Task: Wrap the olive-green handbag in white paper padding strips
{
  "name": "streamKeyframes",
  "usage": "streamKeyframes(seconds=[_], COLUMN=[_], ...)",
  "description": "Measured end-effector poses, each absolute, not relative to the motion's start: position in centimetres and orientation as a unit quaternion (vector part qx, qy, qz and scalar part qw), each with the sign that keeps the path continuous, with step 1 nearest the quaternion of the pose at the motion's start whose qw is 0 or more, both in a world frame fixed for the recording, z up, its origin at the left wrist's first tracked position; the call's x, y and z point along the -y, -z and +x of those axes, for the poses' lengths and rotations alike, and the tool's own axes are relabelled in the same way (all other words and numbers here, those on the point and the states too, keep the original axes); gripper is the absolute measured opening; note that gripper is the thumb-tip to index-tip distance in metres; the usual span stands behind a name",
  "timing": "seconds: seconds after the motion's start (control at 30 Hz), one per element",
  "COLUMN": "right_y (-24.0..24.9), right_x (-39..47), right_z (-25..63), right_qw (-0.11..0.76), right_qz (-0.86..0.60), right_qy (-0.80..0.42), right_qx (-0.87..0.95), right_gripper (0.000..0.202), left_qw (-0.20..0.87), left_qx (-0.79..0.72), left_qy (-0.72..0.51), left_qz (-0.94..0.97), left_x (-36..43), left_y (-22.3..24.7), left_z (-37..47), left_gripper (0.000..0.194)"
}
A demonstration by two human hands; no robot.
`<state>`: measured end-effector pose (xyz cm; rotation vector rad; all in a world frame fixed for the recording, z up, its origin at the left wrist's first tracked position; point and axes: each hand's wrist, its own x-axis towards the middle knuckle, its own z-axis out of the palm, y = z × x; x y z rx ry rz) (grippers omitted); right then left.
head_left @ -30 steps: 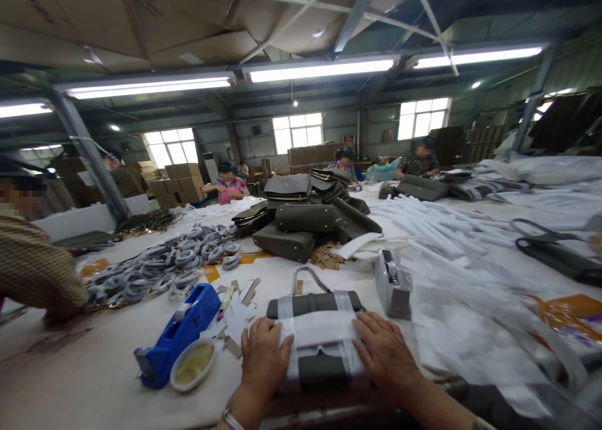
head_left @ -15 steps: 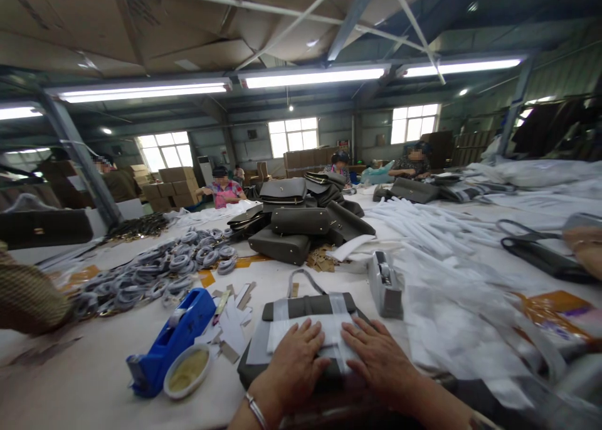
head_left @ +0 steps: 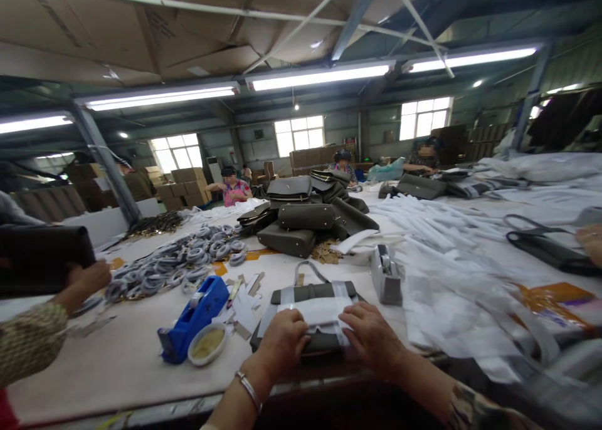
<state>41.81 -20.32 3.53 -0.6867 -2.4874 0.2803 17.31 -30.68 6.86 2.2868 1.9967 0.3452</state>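
Note:
In front of me a dark handbag (head_left: 322, 341) lies flat at the table's edge. Its strap handle (head_left: 308, 266) points away from me. A white wrapping sheet (head_left: 317, 307) covers its middle, and pale translucent strips run over its flap. My left hand (head_left: 283, 335), with a bracelet at the wrist, has its fingers curled onto the sheet's left part. At the right end, the bent fingers of my right hand (head_left: 369, 335) pinch the sheet over a strip. Both thumbs point inward along the near edge of the sheet.
Left of the bag are a blue tape dispenser (head_left: 195, 320), a round dish (head_left: 207, 343) and coiled wrapped straps (head_left: 188, 254). A grey tape dispenser (head_left: 386, 276) stands right. Handbags (head_left: 296, 226) pile up behind. A co-worker's hand (head_left: 91, 279) holds a dark bag at left.
My hands have gone from lying flat on the sheet to curled fingers, drawn slightly apart. The view has shifted a little left. A co-worker's hand with a dark bag has come in at left.

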Motion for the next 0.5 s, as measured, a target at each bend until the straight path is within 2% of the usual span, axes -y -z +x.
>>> streamKeyframes(seconds=[0.07, 0.13, 0.23, 0.3, 0.43, 0.5], right_y=[-4.2, -4.4, -3.7, -3.0, -2.3, -2.4], right_x=[21.2, 21.8, 22.1, 22.1, 21.7, 21.6], right_z=[40.0, 38.0, 35.8, 35.3, 36.0, 36.3], right_qw=[0.240, 0.196, 0.159, 0.158, 0.171, 0.182], right_qz=[-0.253, -0.260, -0.272, -0.267, -0.227, -0.209], right_qy=[-0.116, -0.111, -0.096, -0.089, -0.064, -0.050], right_qx=[0.930, 0.939, 0.944, 0.947, 0.957, 0.959], right_gripper=[0.020, 0.014, 0.016, 0.020, 0.023, 0.028], left_qw=[0.019, 0.004, -0.003, -0.002, -0.004, -0.015], left_qx=[-0.664, -0.666, -0.655, -0.647, -0.638, -0.637], left_qy=[-0.086, -0.061, -0.037, -0.031, -0.035, -0.048], left_qz=[0.742, 0.744, 0.755, 0.762, 0.769, 0.770], left_x=[30.8, 30.4, 29.9, 29.9, 30.3, 30.4], left_y=[-6.8, -6.7, -6.6, -6.5, -6.1, -5.8], left_z=[17.8, 18.4, 19.0, 19.0, 18.6, 18.5], left_gripper=[0.010, 0.010, 0.011, 0.009, 0.018, 0.015])
